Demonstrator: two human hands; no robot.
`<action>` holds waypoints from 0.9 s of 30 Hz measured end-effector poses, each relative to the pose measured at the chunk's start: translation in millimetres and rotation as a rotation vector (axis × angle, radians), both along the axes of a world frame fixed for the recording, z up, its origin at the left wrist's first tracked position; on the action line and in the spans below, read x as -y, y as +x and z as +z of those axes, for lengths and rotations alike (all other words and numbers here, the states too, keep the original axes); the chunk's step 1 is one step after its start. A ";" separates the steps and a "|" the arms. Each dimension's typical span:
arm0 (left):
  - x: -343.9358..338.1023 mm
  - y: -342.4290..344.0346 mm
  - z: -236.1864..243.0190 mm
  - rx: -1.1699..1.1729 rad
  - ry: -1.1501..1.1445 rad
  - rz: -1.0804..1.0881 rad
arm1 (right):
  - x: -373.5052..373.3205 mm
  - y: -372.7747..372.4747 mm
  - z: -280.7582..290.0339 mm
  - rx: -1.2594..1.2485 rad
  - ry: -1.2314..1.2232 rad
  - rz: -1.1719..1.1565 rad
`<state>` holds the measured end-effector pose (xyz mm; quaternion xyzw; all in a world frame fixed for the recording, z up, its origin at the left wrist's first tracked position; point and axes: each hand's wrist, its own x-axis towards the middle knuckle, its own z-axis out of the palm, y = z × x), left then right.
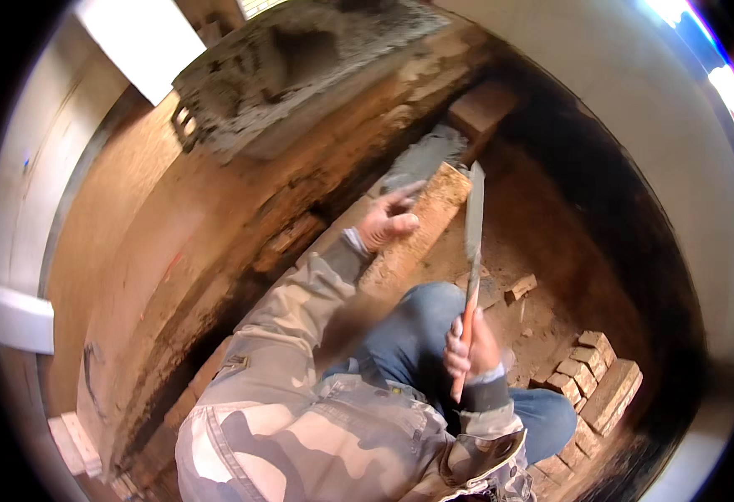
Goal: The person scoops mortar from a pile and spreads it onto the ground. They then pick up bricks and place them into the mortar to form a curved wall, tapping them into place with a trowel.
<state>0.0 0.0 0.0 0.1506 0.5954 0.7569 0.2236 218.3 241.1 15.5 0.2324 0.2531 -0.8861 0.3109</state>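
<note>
Your trowel has a flat metal blade dulled by a grey film, and its orange-brown handle looks like smooth wood. Beside it, the tan brickwork is matt and grainy; near its far end, the grey mortar looks damp and pasty. Your camouflage jacket is matt woven cloth, your trousers faded blue denim. Toward the floor's right edge, the stacked bricks are rough fired clay, and the earthen floor is dusty. The pale wall looks smooth and matt.
</note>
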 end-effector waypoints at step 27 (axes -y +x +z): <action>-120.3 -216.0 -40.3 -0.611 -1.282 0.239 | -27.8 19.0 -13.6 0.149 0.264 -0.395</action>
